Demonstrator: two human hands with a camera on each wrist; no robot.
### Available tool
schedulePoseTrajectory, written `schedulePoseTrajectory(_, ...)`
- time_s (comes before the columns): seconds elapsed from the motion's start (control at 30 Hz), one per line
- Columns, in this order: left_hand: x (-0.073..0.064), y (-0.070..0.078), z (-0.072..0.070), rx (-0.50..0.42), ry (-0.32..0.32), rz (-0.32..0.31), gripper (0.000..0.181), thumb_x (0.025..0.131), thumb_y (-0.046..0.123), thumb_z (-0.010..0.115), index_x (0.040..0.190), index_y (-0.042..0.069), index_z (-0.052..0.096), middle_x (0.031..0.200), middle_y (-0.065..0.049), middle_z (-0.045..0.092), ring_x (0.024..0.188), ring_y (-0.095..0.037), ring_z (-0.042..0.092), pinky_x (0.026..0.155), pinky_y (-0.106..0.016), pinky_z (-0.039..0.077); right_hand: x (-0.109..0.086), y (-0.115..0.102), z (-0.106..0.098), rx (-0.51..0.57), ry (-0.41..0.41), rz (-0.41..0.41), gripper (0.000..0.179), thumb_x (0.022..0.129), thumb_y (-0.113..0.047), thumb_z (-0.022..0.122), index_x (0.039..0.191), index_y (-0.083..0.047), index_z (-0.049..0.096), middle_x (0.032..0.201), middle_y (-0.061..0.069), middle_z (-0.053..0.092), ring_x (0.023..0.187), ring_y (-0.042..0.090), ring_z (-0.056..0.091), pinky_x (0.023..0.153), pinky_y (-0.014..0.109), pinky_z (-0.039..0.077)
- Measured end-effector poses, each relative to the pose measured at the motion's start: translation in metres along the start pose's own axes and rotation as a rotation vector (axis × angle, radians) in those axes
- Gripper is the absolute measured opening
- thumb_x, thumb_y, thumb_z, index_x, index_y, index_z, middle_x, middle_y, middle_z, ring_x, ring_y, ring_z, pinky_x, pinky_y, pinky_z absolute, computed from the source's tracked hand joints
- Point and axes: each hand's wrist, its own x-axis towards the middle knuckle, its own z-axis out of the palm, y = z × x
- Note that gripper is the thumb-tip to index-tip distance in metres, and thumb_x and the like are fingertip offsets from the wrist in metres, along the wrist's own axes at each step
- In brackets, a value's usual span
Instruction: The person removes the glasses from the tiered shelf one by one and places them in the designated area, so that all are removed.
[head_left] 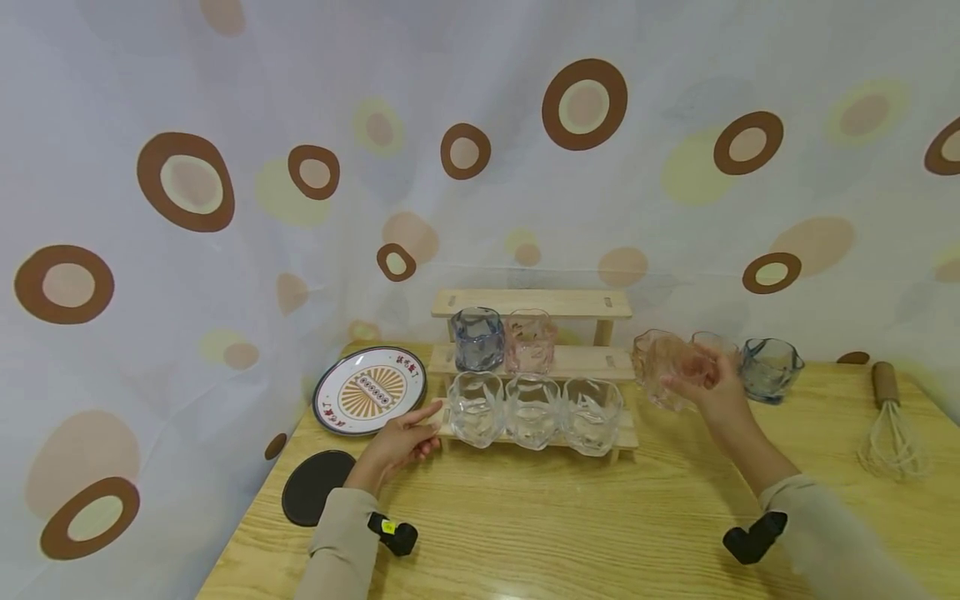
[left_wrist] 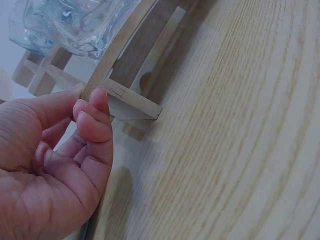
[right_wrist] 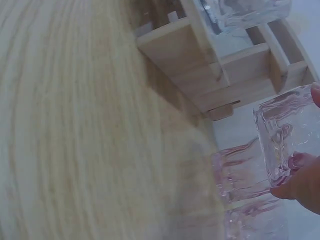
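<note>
A three-step wooden rack (head_left: 592, 362) stands on the table. Its lowest step carries three clear glasses (head_left: 534, 414); on the middle step a blue glass (head_left: 478, 340) sits beside a pink glass (head_left: 531, 343). My left hand (head_left: 401, 442) pinches the left end of the lowest step between thumb and fingers (left_wrist: 95, 127). To the right of the rack, my right hand (head_left: 712, 387) grips another pink glass (right_wrist: 287, 135), tilted in the right wrist view. Below it there, more pink glasses (right_wrist: 240, 172) stand on the table. Another blue glass (head_left: 771, 372) is right of the hand.
Left of the rack, a patterned plate (head_left: 369, 392) leans against the curtain (head_left: 247, 350). A dark round mat (head_left: 311, 492) lies by the left forearm. At the right lies a whisk (head_left: 888, 417) with a wooden handle. Table (head_left: 525, 525) surface stretches in front of the rack.
</note>
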Motion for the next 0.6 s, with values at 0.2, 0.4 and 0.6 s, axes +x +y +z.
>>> schedulePoseTrajectory(0.2, -0.001, 0.001, 0.0, -0.005, 0.002, -0.005, 0.046, 0.096, 0.01, 0.055, 0.141, 0.018, 0.048, 0.069, -0.003, 0.063, 0.056, -0.008, 0.047, 0.054, -0.022, 0.039, 0.001, 0.018, 0.007, -0.004, 0.004, -0.012, 0.082, 0.088, -0.021, 0.069, 0.147, -0.001, 0.016, 0.118, 0.005, 0.042, 0.095, 0.0, 0.045, 0.074, 0.011, 0.045)
schedulePoseTrajectory(0.4, 0.0, 0.0, 0.0, -0.022, -0.025, 0.004, 0.047, 0.096, 0.009, 0.055, 0.142, 0.014, 0.046, 0.069, -0.002, 0.063, 0.056, -0.007, 0.048, 0.054, -0.021, 0.039, 0.003, 0.03, 0.011, -0.009, 0.03, -0.009, 0.074, 0.087, -0.018, 0.071, 0.138, 0.002, 0.022, 0.116, 0.01, 0.043, 0.088, -0.002, 0.046, 0.071, 0.011, 0.044)
schedulePoseTrajectory(0.6, 0.0, 0.0, -0.001, -0.026, -0.026, 0.01, 0.047, 0.096, 0.01, 0.055, 0.142, 0.015, 0.046, 0.069, -0.002, 0.063, 0.055, -0.007, 0.048, 0.053, -0.021, 0.039, 0.005, 0.035, 0.015, 0.037, 0.025, -0.007, 0.066, 0.086, -0.012, 0.071, 0.133, 0.0, 0.025, 0.118, 0.011, 0.041, 0.089, 0.0, 0.048, 0.073, 0.012, 0.046)
